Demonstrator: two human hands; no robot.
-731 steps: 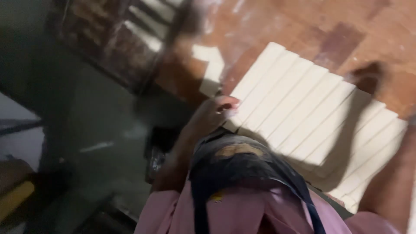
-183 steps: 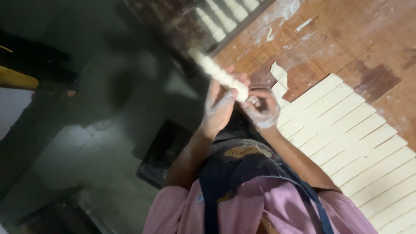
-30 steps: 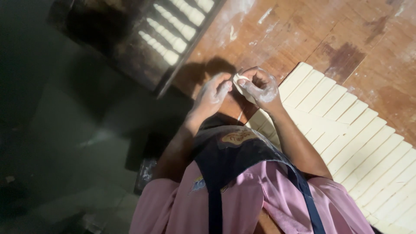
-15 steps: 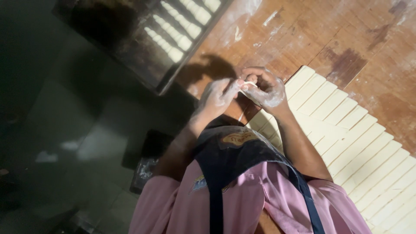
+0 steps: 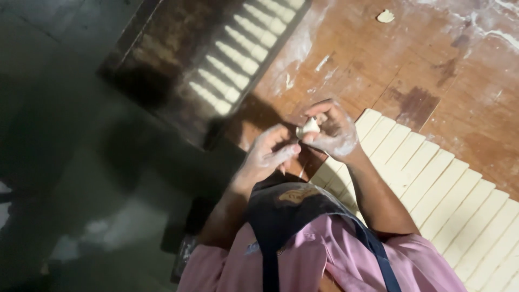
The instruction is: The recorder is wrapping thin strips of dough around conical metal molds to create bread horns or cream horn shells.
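A small pale lump of dough [image 5: 310,126] sits between my two hands, just above the wooden table. My right hand [image 5: 332,131], dusted with flour, is closed around it with the fingertips pinching. My left hand [image 5: 269,153] touches the lump from the other side with thumb and fingers curled. Below and right of my hands lies a sheet of dough cut into long strips [image 5: 432,184] on the table.
A dark tray [image 5: 178,86] holding several rolled dough pieces [image 5: 238,59] sits at the table's edge, upper left. A small dough scrap [image 5: 385,16] lies at the top. The floured wooden table [image 5: 432,70] spreads right. Grey floor lies left.
Both hands stay together at the strip sheet's corner, working the dough lump. The view has shifted, showing more of the tray and the table.
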